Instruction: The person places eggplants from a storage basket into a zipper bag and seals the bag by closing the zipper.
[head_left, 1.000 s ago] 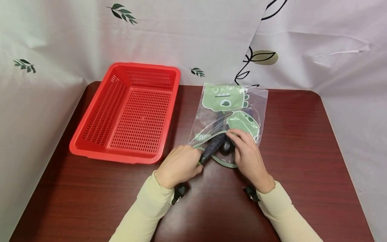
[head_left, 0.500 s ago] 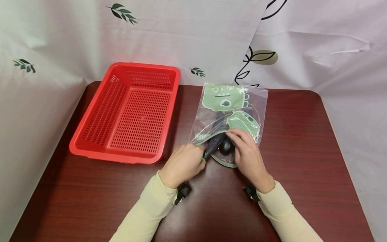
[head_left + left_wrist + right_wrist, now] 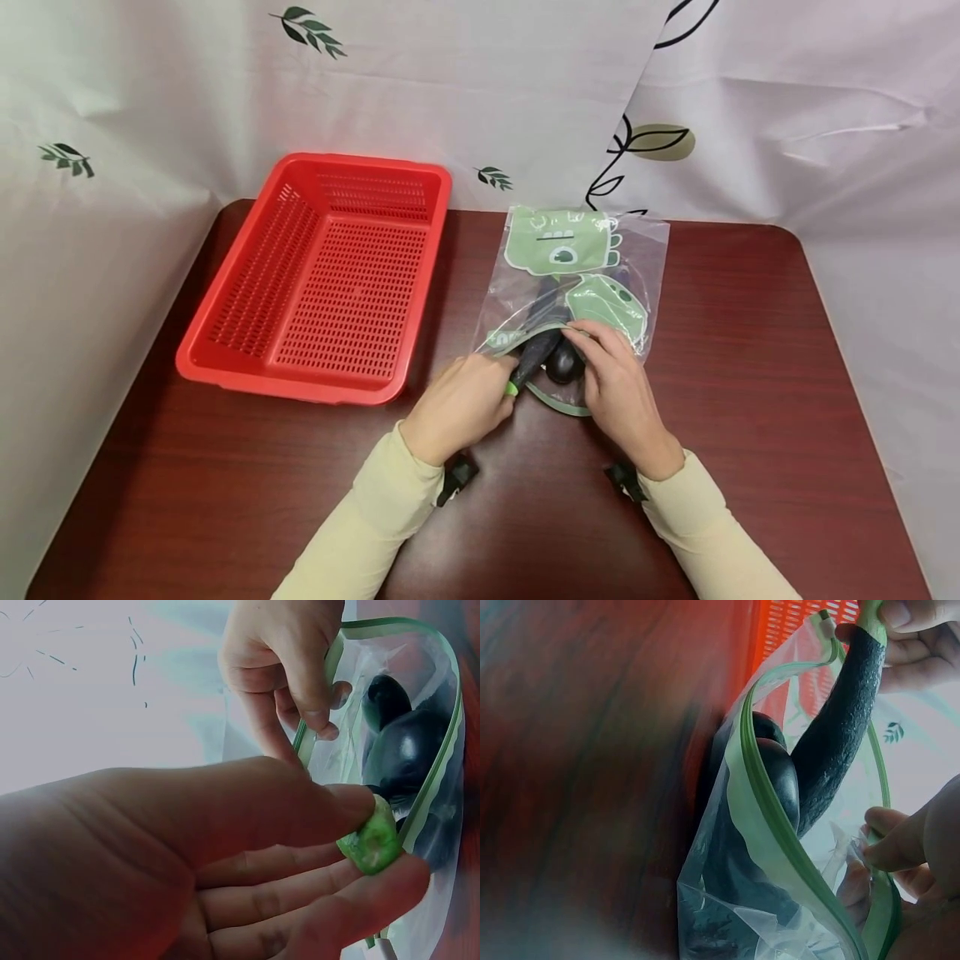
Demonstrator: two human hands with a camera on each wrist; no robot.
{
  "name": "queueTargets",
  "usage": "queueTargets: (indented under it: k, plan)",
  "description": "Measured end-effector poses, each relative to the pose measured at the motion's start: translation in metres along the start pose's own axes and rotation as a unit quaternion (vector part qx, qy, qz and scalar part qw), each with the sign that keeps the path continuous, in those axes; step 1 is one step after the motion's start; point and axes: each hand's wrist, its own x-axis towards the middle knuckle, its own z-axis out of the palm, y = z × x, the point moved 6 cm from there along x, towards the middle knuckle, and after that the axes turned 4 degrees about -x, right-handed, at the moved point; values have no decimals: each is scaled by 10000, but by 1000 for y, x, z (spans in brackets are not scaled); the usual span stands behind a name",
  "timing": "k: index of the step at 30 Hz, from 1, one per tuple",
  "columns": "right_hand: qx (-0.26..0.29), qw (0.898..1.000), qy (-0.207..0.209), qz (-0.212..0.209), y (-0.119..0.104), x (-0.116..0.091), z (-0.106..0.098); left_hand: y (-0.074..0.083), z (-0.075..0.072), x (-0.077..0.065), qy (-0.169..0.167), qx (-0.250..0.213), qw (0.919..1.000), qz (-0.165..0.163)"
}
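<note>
A long dark eggplant reaches into the mouth of a clear zip bag with a green print. My left hand pinches it by its green stem, between thumb and fingers in the left wrist view. My right hand pinches the upper green-edged lip of the bag and keeps the mouth raised. Other dark, glossy eggplants lie inside, one with its rounded end near the opening. The far ends of the eggplants are partly hidden under the printed film.
A red perforated plastic basket stands on the left of the dark wooden table, and its inside shows bare. White leaf-patterned cloth hangs behind and at both sides.
My left hand has moved slightly forward and right, and the eggplant has gone a little further into the bag. The right hand stays at the bag's lip.
</note>
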Motion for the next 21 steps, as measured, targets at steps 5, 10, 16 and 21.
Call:
queueTargets:
  k: [5, 10, 16, 21]
  plan:
    - [11, 10000, -21, 3, 1, 0, -1, 0, 1, 3, -12, -104, 9999, 16]
    - [-14, 10000, -49, 17, 1, 0, -1, 0, 2, 5, 13, -283, 9996, 82]
    - [-17, 10000, -46, 19, 1, 0, -2, 0, 2, 6, 239, -454, 9987, 55]
    - [-27, 10000, -3, 32, 1, -1, -2, 1, -1, 6, 647, -628, 9959, 35]
